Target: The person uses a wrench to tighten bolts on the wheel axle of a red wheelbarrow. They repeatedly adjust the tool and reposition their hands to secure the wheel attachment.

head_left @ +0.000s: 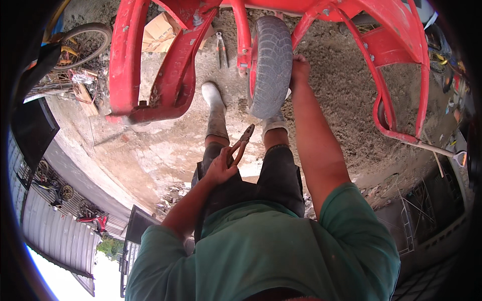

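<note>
In the head view, the black pneumatic wheel (272, 67) stands upright ahead of the person, within a red steel frame (125, 55) that spreads out on both sides of it. A red fork leg (243, 35) with a bolt near its end runs down just beside the wheel's left face.

The right hand (300, 69) is at the wheel's right side, seemingly against the tyre; its fingers are partly hidden there, so I cannot tell whether it grips or merely steadies. The left hand (221, 168) is closed around the handles of a pair of combination pliers (244, 138), held nearer the body than the wheel and left of it, the nose pointing up at the wheel but apart from it.

Left of the wheel, long orange-handled cutters (224, 49) lie on the ground, and a flattened cardboard piece (158, 32) lies farther left. One rubber boot (213, 95) stands left of the wheel, the other partly behind its near edge.

The step in hand seems to be positioning the wheel at its mounting, with the pliers ready but not applied. Using them at the fork would call for lifting them alongside the wheel, spreading the jaws and keeping the wheel steady with the right hand.
</note>
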A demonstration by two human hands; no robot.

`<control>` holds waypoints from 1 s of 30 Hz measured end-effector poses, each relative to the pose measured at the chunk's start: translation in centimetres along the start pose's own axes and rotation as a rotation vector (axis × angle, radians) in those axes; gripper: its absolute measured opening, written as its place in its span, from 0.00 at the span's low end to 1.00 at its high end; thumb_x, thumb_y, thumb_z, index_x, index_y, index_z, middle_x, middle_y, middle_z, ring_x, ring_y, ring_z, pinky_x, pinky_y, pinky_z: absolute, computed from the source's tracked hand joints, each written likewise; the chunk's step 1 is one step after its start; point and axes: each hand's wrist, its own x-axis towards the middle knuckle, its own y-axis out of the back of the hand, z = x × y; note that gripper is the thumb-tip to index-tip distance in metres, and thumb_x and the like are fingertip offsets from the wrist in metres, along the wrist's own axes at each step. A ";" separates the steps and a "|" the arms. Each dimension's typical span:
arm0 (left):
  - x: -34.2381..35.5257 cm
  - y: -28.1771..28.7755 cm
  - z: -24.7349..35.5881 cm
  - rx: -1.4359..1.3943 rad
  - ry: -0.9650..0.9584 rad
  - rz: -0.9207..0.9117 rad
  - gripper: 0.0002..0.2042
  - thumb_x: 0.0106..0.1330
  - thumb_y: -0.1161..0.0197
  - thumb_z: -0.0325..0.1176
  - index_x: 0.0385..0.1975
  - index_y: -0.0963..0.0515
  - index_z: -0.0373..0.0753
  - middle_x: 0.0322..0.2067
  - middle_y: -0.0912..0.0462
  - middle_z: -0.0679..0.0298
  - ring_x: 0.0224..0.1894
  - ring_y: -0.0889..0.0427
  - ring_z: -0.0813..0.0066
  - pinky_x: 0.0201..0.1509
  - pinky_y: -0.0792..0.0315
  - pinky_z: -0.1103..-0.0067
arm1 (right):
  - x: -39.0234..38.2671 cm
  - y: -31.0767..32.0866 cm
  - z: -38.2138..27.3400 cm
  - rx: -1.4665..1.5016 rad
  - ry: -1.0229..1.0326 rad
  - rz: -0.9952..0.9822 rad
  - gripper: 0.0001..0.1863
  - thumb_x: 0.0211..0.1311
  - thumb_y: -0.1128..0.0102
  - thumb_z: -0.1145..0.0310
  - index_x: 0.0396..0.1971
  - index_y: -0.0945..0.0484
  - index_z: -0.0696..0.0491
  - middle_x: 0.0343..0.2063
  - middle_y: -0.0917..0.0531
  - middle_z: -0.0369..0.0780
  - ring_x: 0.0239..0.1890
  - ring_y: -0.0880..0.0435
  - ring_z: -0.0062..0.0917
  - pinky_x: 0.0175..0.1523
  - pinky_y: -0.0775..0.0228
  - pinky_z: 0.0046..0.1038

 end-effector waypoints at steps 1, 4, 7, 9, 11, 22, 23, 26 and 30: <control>0.1 -0.1 -0.6 0.015 -0.021 0.009 0.37 0.54 0.36 0.39 0.62 0.43 0.34 0.46 0.21 0.42 0.48 0.20 0.42 0.50 0.27 0.60 | -0.5 0.1 -0.4 0.010 0.067 -0.025 0.08 0.61 0.37 0.70 0.24 0.22 0.55 0.23 0.18 0.39 0.24 0.23 0.21 0.31 0.31 0.27; -0.3 -0.4 -2.2 0.077 -0.073 0.101 0.36 0.54 0.37 0.39 0.62 0.43 0.34 0.45 0.21 0.44 0.48 0.19 0.45 0.51 0.27 0.62 | -2.8 -1.0 -3.3 -0.150 0.042 0.108 0.06 0.59 0.36 0.71 0.26 0.20 0.57 0.25 0.17 0.42 0.28 0.20 0.25 0.35 0.28 0.30; -0.4 0.8 -0.1 -0.023 0.049 0.016 0.35 0.55 0.37 0.38 0.62 0.43 0.35 0.47 0.22 0.45 0.49 0.19 0.49 0.52 0.28 0.63 | -2.4 -0.6 -3.9 -0.382 -0.099 0.100 0.06 0.57 0.35 0.70 0.30 0.18 0.58 0.28 0.15 0.47 0.32 0.16 0.32 0.37 0.27 0.33; -0.1 0.9 -0.1 0.008 -0.027 0.039 0.34 0.55 0.38 0.37 0.62 0.42 0.35 0.45 0.22 0.47 0.46 0.20 0.53 0.50 0.28 0.64 | -1.1 0.0 -3.0 -0.436 -0.061 0.066 0.07 0.59 0.37 0.70 0.32 0.16 0.58 0.29 0.15 0.47 0.33 0.16 0.31 0.38 0.27 0.33; -0.1 0.8 -0.3 0.018 -0.063 0.069 0.33 0.55 0.38 0.37 0.62 0.41 0.35 0.44 0.22 0.47 0.44 0.20 0.53 0.49 0.28 0.64 | -1.6 -0.4 -2.6 -0.406 0.110 0.072 0.08 0.61 0.42 0.70 0.34 0.15 0.57 0.29 0.15 0.43 0.30 0.19 0.25 0.37 0.28 0.31; 0.5 1.1 -0.9 0.046 -0.074 0.049 0.32 0.56 0.38 0.37 0.61 0.40 0.35 0.36 0.23 0.52 0.37 0.22 0.59 0.43 0.29 0.66 | -4.2 0.8 -2.5 -0.074 -0.003 0.025 0.15 0.58 0.45 0.79 0.45 0.17 0.57 0.34 0.14 0.42 0.34 0.17 0.23 0.42 0.28 0.27; 0.4 1.0 -1.0 0.040 -0.065 0.050 0.32 0.56 0.38 0.37 0.61 0.40 0.35 0.35 0.24 0.53 0.36 0.23 0.60 0.42 0.29 0.67 | -4.4 1.0 -3.0 -0.053 -0.016 0.005 0.17 0.57 0.46 0.79 0.46 0.18 0.57 0.34 0.14 0.43 0.35 0.17 0.23 0.42 0.28 0.27; 0.4 0.8 -1.1 0.055 -0.095 0.083 0.31 0.56 0.38 0.37 0.60 0.39 0.35 0.32 0.25 0.56 0.33 0.24 0.64 0.39 0.29 0.68 | -5.3 1.1 -4.1 -0.154 -0.066 0.044 0.19 0.57 0.48 0.81 0.49 0.18 0.56 0.35 0.14 0.44 0.34 0.16 0.23 0.42 0.27 0.27; 1.0 0.5 -0.2 0.058 -0.089 0.054 0.32 0.56 0.38 0.37 0.60 0.39 0.35 0.33 0.24 0.57 0.34 0.23 0.64 0.40 0.29 0.69 | -2.8 1.2 -0.6 -0.100 0.043 -0.028 0.22 0.56 0.53 0.83 0.49 0.18 0.56 0.37 0.14 0.45 0.34 0.15 0.22 0.40 0.27 0.25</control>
